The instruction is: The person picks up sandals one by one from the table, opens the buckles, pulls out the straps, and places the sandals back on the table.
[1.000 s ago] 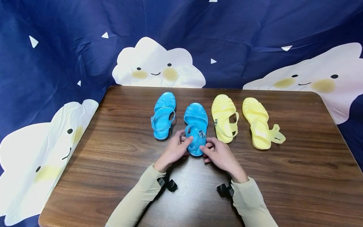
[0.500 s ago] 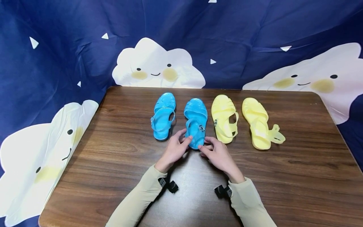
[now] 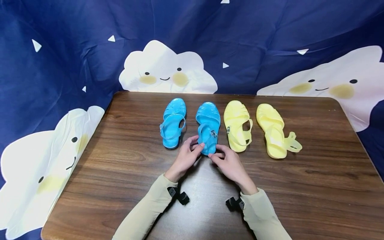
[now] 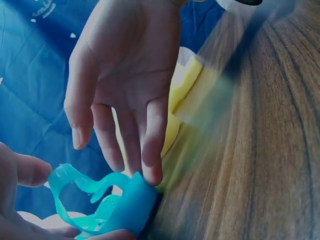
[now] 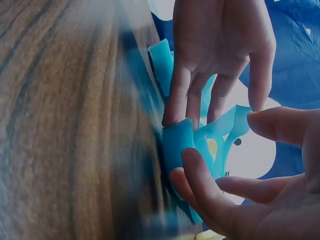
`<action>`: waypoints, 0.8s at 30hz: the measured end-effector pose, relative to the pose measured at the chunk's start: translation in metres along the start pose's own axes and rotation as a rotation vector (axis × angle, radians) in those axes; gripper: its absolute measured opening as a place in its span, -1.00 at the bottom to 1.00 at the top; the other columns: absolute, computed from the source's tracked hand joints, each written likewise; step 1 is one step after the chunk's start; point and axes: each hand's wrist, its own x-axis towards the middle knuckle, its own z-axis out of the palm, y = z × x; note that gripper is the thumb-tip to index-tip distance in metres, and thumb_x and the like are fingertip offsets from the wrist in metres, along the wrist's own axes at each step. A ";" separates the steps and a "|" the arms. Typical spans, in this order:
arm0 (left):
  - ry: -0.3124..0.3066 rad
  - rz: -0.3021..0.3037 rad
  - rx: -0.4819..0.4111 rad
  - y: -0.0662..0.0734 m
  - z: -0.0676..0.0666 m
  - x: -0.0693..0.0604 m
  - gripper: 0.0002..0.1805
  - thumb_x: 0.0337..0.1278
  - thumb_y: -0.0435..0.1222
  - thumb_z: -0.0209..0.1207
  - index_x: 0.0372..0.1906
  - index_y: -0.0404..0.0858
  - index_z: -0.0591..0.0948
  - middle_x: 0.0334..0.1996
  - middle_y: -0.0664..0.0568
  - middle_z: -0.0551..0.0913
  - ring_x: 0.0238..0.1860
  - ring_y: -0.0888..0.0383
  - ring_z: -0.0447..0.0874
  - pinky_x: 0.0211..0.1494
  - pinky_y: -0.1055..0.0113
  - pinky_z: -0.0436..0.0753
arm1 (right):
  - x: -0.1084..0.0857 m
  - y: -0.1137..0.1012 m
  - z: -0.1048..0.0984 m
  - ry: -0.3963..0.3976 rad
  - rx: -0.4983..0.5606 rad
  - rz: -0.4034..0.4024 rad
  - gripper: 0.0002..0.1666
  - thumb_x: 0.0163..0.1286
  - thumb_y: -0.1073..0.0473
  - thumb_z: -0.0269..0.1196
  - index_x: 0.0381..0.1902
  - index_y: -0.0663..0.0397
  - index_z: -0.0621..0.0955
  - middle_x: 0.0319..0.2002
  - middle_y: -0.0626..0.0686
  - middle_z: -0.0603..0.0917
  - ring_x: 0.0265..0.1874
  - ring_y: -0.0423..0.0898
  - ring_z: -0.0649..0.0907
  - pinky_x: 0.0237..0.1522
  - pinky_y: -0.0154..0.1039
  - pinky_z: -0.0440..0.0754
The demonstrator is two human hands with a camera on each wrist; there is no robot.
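Note:
A blue jelly sandal lies on the table, toe pointing away, its heel between the two hands. The left hand holds its left side; the thumb meets the looped strap in the left wrist view. The right hand is at the heel's right side. In the left wrist view the right hand's fingers reach nearly straight to the heel, with the thumb a little off the strap. A matching blue sandal lies to the left. A yellow sandal lies just to the right.
Another yellow sandal lies farther right, its strap spread sideways. All rest on a brown wooden table. A dark blue cloth with smiling clouds hangs behind and at the left.
The blue sandal has slid away from the person, mostly in the first half second, and now lies level with the others. Both hands stay at its heel; the right has shifted slightly left.

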 end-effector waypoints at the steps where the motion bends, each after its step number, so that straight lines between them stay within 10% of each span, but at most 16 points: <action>1: -0.002 -0.004 0.005 0.005 0.000 -0.003 -0.40 0.37 -0.25 0.06 0.41 -0.38 0.22 0.34 -0.27 0.29 0.30 -0.11 0.40 0.26 0.11 0.51 | 0.000 0.000 0.000 0.002 0.001 -0.002 -0.32 0.33 0.07 0.23 0.31 0.31 0.38 -0.06 0.19 0.72 -0.08 -0.06 0.72 -0.17 -0.30 0.62; 6: -0.033 -0.012 0.009 0.013 -0.001 -0.008 -0.38 0.39 -0.26 0.03 0.43 -0.39 0.17 0.36 -0.29 0.23 0.34 -0.12 0.36 0.30 0.12 0.48 | 0.000 0.001 0.001 0.012 0.001 -0.010 -0.31 0.32 0.08 0.24 0.31 0.30 0.37 0.01 0.19 0.68 -0.01 -0.02 0.69 -0.06 -0.22 0.62; 17: -0.060 -0.011 -0.062 -0.016 -0.002 0.011 -0.33 0.39 -0.20 0.06 0.47 -0.29 0.13 0.43 -0.20 0.19 0.41 -0.07 0.29 0.34 0.08 0.44 | 0.001 0.001 0.000 0.018 -0.008 -0.015 -0.30 0.32 0.07 0.25 0.33 0.28 0.37 0.16 0.24 0.57 0.07 0.04 0.66 0.06 -0.10 0.61; 24: -0.065 0.031 0.147 -0.003 -0.012 0.003 -0.39 0.37 -0.16 0.07 0.41 -0.32 0.25 0.34 -0.23 0.37 0.26 -0.07 0.49 0.20 0.10 0.57 | 0.000 0.000 -0.002 0.005 -0.034 -0.054 -0.33 0.35 0.09 0.23 0.32 0.31 0.37 0.29 0.28 0.43 0.19 0.14 0.56 0.17 0.00 0.55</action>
